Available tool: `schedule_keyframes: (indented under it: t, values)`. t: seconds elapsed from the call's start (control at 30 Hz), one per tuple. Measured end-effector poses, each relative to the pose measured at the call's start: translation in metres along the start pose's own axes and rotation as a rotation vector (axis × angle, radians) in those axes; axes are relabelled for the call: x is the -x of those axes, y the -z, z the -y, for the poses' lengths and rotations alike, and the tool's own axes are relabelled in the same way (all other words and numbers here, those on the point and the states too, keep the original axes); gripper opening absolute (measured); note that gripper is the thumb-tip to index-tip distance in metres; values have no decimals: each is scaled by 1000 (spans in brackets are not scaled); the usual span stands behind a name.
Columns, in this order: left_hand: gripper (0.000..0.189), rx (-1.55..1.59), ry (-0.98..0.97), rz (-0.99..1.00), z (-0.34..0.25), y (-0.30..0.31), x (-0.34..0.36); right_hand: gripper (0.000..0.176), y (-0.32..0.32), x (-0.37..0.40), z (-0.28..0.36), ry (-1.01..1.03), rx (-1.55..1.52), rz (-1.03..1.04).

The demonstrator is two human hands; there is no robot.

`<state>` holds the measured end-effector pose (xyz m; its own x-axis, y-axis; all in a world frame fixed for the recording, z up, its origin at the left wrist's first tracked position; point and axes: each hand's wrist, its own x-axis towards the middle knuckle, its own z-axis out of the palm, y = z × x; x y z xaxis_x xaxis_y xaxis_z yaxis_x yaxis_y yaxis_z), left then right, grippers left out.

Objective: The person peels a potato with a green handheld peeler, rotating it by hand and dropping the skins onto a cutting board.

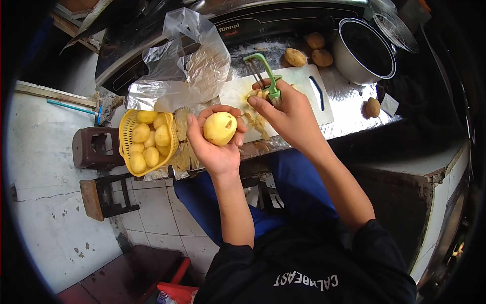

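A peeled yellow potato with a brown spot rests in my left hand, whose fingers curl round it. To its right, my right hand grips a green peeler, its blade pointing up and left over the white cutting board. Potato peels lie on the board, just beneath and beside the peeler. On the left, a yellow basket holds several peeled potatoes.
A crumpled plastic bag lies behind my left hand. Unpeeled potatoes sit beyond the board, with another potato at the right. A pot stands back right, near a wire strainer. Stools are below left.
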<state>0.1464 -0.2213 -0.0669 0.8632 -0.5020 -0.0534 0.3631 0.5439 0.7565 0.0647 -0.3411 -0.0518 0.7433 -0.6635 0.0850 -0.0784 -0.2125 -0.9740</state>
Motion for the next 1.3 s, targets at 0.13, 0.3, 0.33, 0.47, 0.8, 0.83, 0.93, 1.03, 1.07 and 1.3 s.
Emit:
schedule_keyframes:
  t: [0.13,0.3,0.33,0.47,0.8,0.83,0.93,1.03,1.07,1.3]
  values:
    - [47,51,17,-7,2,4,-2,46,3,4,-1,217,372,-28]
    - [34,23,-45,-143,9,-8,5,31,-10,45,17,367,579,166]
    - [34,21,-40,-140,10,-9,8,31,-13,46,15,362,579,162]
    - [32,-51,-155,-197,13,-17,14,33,-22,45,15,360,619,118]
    - [34,-10,-136,-325,9,-17,20,33,-33,55,21,283,552,78]
    - [34,-9,-140,-323,9,-17,19,33,-33,53,22,287,552,76]
    - [35,-80,-141,-270,9,-17,23,33,-38,54,26,216,490,60]
    - [36,-75,-260,-353,9,-24,23,36,-43,53,28,230,513,54]
    - [37,-126,-313,-439,9,-26,22,36,-45,53,29,206,458,74]
    - [38,-425,-781,-424,14,-2,13,31,-48,56,45,106,293,162]
